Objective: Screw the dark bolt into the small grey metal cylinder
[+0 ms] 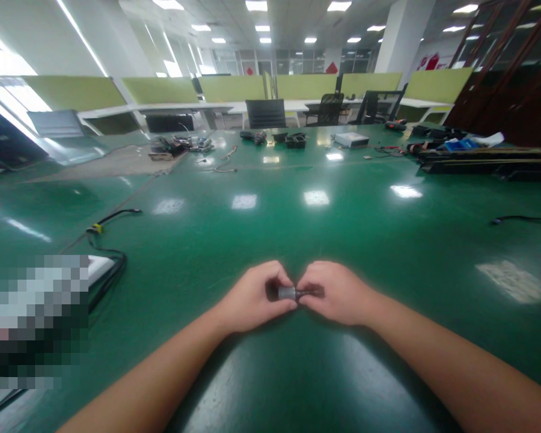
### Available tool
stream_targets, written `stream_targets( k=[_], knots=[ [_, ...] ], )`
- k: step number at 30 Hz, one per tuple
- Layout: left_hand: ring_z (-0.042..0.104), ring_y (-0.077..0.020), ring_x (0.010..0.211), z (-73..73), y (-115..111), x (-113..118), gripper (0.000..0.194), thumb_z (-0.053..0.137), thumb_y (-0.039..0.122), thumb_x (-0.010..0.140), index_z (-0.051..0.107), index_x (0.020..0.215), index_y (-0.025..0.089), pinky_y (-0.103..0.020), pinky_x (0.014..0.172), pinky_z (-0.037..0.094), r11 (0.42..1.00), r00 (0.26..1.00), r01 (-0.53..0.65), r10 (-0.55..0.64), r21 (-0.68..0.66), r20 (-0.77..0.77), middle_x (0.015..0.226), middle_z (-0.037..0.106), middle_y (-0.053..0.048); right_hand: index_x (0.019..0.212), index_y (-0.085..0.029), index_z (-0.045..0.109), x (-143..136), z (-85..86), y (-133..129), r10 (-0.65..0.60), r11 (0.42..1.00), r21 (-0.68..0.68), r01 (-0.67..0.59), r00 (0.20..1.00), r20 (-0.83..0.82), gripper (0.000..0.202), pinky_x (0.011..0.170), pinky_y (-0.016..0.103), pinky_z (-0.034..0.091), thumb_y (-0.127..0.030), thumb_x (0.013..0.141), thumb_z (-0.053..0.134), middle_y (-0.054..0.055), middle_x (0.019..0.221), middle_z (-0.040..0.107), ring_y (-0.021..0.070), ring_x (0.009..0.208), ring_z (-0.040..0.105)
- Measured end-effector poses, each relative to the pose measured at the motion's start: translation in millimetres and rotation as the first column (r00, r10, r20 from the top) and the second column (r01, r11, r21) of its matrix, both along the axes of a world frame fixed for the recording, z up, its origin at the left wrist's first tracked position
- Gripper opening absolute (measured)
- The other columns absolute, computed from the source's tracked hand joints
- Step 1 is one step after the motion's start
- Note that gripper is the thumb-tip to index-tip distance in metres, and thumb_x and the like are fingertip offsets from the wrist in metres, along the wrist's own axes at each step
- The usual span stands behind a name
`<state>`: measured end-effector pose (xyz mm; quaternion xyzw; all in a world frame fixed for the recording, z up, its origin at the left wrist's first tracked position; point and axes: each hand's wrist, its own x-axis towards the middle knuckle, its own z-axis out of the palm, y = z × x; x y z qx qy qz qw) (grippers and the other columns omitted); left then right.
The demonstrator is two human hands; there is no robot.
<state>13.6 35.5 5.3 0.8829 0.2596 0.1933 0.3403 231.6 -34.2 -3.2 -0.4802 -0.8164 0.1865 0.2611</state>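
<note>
Both of my hands meet low in the middle of the view, over the green table. Between them lies a small grey cylinder (287,293) with a thinner dark part to its right; its exact kind is too small to tell. The thumb and fingers of my left hand (258,296) curl round the cylinder from the left. From the right, my right hand (338,293) pinches near the join of the cylinder and its dark part. The fingertips of the two hands almost touch, and they hide some of the piece.
The green tabletop (198,240) stretches far ahead. A black cable (112,251) and a pixelated blurred object (31,307) lie at left. Farther off are a pile of electronic parts (183,146), a white box (351,139) and long black rails (482,161). Another cable (523,219) is at right.
</note>
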Motion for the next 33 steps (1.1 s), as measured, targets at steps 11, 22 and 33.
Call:
stream_targets(
  k=[11, 22, 33],
  knots=[
    [0.062, -0.0174, 0.083, -0.6, -0.1, -0.5, 0.020, 0.079, 0.025, 0.077, 0.063, 0.087, 0.018, -0.028, 0.076, 0.045, 1.000, 1.000, -0.006, 0.006, 0.004, -0.018, 0.089, 0.066, -0.001, 0.088, -0.019, 0.073, 3.2, 0.5, -0.5, 0.003, 1.000, 0.007, -0.003, 1.000, 0.010, 0.005, 0.072, 0.027, 0.042, -0.021, 0.084, 0.071, 0.002, 0.083, 0.069, 0.0163, 0.080, 0.059],
    [0.062, -0.0181, 0.083, 3.3, -0.6, 0.4, 0.019, 0.079, 0.026, 0.076, 0.064, 0.085, 0.018, -0.029, 0.075, 0.046, 1.000, 1.000, -0.019, 0.019, 0.000, -0.022, 0.088, 0.067, -0.002, 0.087, -0.019, 0.071, 5.2, 0.9, -1.1, -0.010, 1.000, -0.012, 0.011, 0.999, 0.034, 0.004, 0.069, 0.027, 0.040, -0.021, 0.084, 0.072, 0.001, 0.080, 0.067, 0.0154, 0.076, 0.057],
    [0.062, -0.0176, 0.082, 3.2, -0.9, -0.1, 0.019, 0.079, 0.026, 0.077, 0.064, 0.086, 0.018, -0.028, 0.075, 0.045, 1.000, 1.000, 0.001, -0.001, -0.016, -0.008, 0.088, 0.066, -0.001, 0.087, -0.019, 0.071, 7.8, 3.3, -2.8, -0.014, 0.999, -0.030, 0.016, 0.999, 0.037, 0.004, 0.068, 0.027, 0.039, -0.021, 0.084, 0.072, 0.001, 0.079, 0.066, 0.0150, 0.075, 0.056]
  ],
)
